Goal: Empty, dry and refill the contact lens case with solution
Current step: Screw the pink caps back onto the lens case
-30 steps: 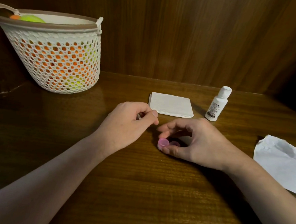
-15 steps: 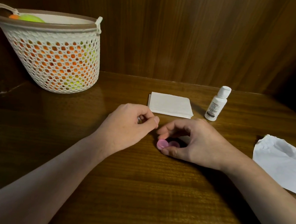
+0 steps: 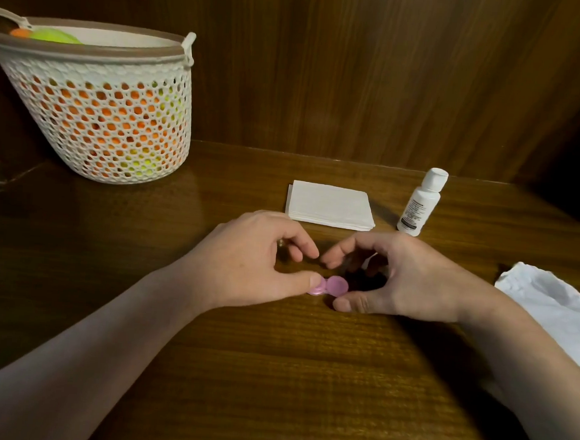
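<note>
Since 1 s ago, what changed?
The left hand moved in; its thumb now touches the pink case's left lid. The right hand opened off the case, thumb by the right lid. Case, tissues, bottle, and basket stayed put.
</note>
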`<state>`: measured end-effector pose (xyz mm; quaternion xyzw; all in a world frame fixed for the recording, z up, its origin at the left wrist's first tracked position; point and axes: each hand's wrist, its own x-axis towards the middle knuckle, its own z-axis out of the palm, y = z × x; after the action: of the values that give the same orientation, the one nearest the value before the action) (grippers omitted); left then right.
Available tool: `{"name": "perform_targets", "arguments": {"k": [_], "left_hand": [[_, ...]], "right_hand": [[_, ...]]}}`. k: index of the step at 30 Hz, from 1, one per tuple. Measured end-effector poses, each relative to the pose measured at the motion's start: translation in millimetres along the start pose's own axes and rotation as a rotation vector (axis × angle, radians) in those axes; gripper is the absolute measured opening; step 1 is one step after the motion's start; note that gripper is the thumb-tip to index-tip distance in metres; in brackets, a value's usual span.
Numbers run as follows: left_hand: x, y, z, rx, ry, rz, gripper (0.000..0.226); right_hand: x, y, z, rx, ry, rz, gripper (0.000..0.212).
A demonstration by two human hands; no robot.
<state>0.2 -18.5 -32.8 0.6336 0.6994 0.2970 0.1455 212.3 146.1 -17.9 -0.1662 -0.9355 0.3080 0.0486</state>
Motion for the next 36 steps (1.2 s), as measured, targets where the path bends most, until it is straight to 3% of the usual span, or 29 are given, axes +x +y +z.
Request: {"name": "perform_targets", "arguments": {"k": [7, 13, 22, 27, 32, 36], "left_hand": [[2.5, 2.6, 8.0, 0.126, 0.013, 0.023, 0.05], [4.0, 5.5, 10.2, 0.129, 0.015, -0.014, 0.036], [1.0, 8.7, 7.3, 0.073, -0.036, 0.01, 0.02], [0.7, 4.6, 7.5, 0.088, -0.063, 0.035, 0.025], [2.5, 5.0, 8.7, 0.139, 0.007, 0.015, 0.046], [4.0, 6.8, 8.4, 0.171, 0.041, -0.009, 0.037]], "right_hand": [[2.3, 0.0, 1.7, 0.047, 0.021, 0.003, 0.036], [2.6, -1.3, 2.4, 0.067, 0.023, -0.001, 0.03], [3.1, -4.3, 4.3, 0.127, 0.033, 0.021, 0.037], [2.9, -6.5, 3.8, 0.141, 0.02, 0.037, 0.037], [2.5, -7.7, 2.9, 0.133, 0.02, 0.062, 0.041], [2.4, -7.9, 2.8, 0.136, 0.026, 0.07, 0.041]]}}
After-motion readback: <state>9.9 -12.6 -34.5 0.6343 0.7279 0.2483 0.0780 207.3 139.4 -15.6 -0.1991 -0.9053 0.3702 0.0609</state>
